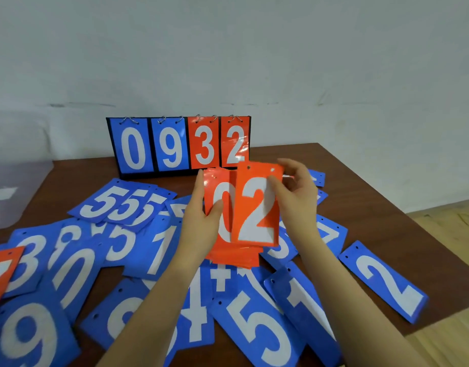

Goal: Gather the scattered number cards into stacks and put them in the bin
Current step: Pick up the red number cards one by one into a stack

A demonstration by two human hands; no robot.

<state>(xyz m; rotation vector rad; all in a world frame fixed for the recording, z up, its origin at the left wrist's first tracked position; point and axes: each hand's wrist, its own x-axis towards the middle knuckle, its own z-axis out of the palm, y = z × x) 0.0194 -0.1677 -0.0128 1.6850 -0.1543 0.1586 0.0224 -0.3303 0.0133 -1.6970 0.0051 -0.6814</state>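
My left hand (201, 215) grips a stack of orange number cards (220, 197) whose top card shows a 0. Against the right side of that stack, my right hand (294, 197) holds an orange 2 card (257, 207) upright. Both are raised above the brown table (334, 186). Several blue number cards (127, 202) lie scattered and overlapping across the table, among them a blue 2 card (384, 282) at the right and a blue 9 card (29, 337) at the near left. One orange card (0, 271) pokes in at the left edge.
A black flip scoreboard (179, 144) reading 0 9 3 2 stands at the back of the table against the wall. A translucent bin (14, 192) sits at the far left. The table's right edge drops to a wooden floor (445, 229).
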